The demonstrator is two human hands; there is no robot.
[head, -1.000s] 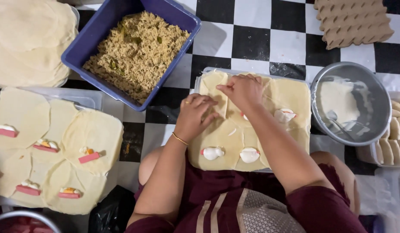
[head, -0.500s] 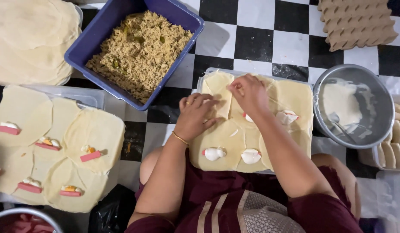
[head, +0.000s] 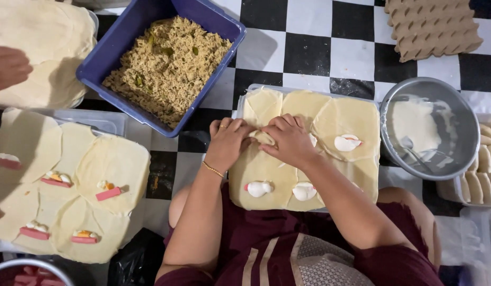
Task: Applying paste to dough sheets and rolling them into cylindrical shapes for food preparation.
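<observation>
The dough sheet [head: 262,136] sits pinched between our left hand [head: 228,142] and right hand [head: 289,140], both curled closed on it, near the blue tub [head: 105,63].

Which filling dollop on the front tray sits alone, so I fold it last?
The white dollop on the upper-right wrapper; the other two lie together at the near edge.

Bright, even overhead light. Soft shadows fall toward 3 o'clock of the tub [head: 123,55] and under the hands. Mild glare on the bowl [head: 457,114] rim at 3 o'clock. Focus is sharp, with slight edge stretch.
</observation>
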